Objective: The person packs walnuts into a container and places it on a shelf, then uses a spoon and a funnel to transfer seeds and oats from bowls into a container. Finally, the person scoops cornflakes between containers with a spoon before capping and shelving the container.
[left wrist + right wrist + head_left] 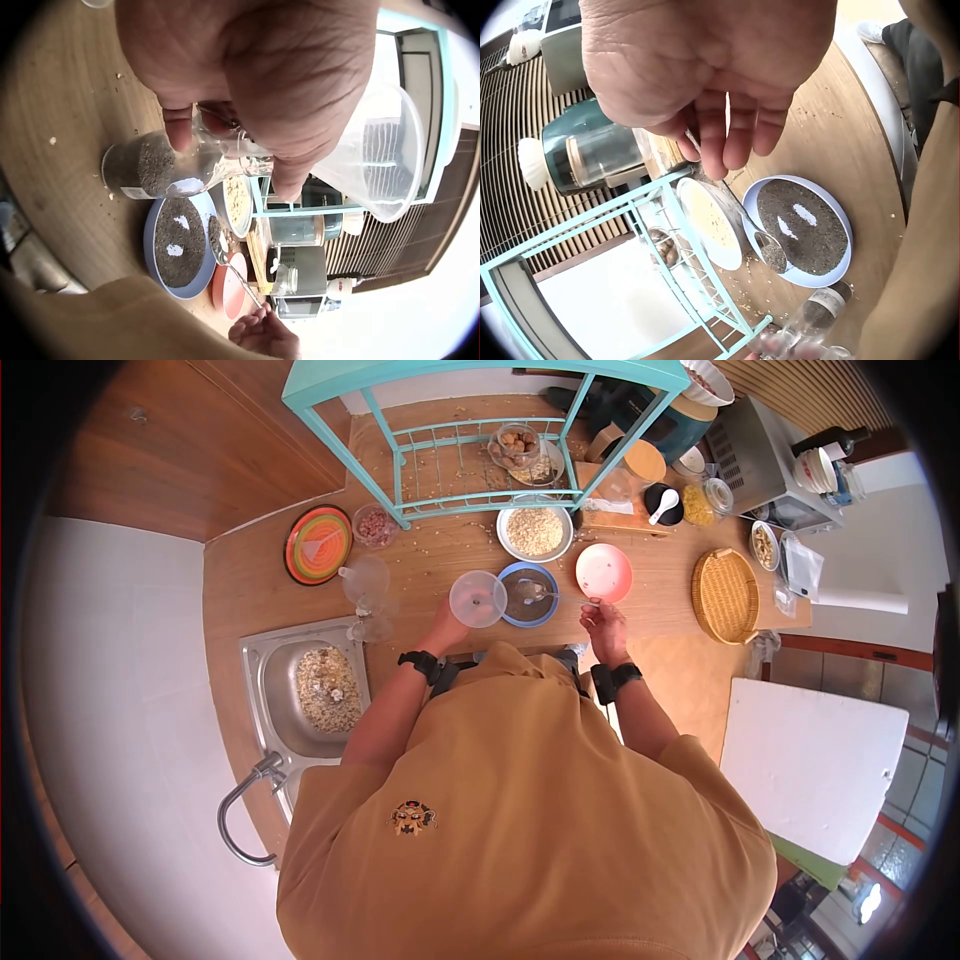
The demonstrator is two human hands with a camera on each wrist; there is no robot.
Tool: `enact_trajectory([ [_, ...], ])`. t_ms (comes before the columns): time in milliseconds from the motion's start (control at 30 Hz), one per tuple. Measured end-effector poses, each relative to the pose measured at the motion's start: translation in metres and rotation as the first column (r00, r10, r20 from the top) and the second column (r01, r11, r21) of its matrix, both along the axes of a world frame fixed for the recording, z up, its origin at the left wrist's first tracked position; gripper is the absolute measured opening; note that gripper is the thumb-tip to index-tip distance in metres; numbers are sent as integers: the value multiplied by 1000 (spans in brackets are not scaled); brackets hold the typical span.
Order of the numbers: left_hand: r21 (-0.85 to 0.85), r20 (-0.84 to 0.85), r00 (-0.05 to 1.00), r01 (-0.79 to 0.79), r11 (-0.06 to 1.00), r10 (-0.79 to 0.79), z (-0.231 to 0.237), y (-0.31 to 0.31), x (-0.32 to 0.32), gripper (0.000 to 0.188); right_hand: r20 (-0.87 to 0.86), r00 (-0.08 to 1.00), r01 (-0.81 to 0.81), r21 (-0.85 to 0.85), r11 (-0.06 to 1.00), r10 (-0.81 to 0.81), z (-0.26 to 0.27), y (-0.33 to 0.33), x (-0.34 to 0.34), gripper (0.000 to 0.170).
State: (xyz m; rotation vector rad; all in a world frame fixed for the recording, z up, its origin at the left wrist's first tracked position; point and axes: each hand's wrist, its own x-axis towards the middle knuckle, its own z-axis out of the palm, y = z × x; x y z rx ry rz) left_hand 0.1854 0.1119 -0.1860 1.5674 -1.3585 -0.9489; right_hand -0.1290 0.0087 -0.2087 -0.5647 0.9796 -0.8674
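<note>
My left hand grips a clear glass bottle around its neck. Dark grainy stuff fills the bottle's lower part, and a clear plastic funnel stands at its mouth. Between the thumb and fingers of my right hand is the handle of a metal spoon. Its bowl carries a heap of the same dark grains, held over the blue bowl. That bowl contains a layer of dark grains with pale bare spots in it, and sits right beside the bottle.
A pink bowl and a white bowl of oats stand close behind. The turquoise rack rises at the back. To the left are clear containers and a sink; a wicker tray lies right.
</note>
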Motion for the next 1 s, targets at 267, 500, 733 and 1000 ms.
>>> enact_trajectory([
  [267,-49,18,1000,-5,999,5,7,-1,-1,22,53,998,45,-75,996,-41,37,-6,-7,24],
  [500,-18,6,1000,-11,1000,12,4,1,-1,23,132,991,41,-113,993,-26,80,-9,6,25],
  [733,-46,-127,992,-29,999,23,-2,2,-2,23,163,984,-32,-268,963,78,132,-7,36,26],
  [1000,-9,-51,999,8,1000,-9,12,-1,-2,35,-229,966,-234,-555,799,123,175,6,65,27],
])
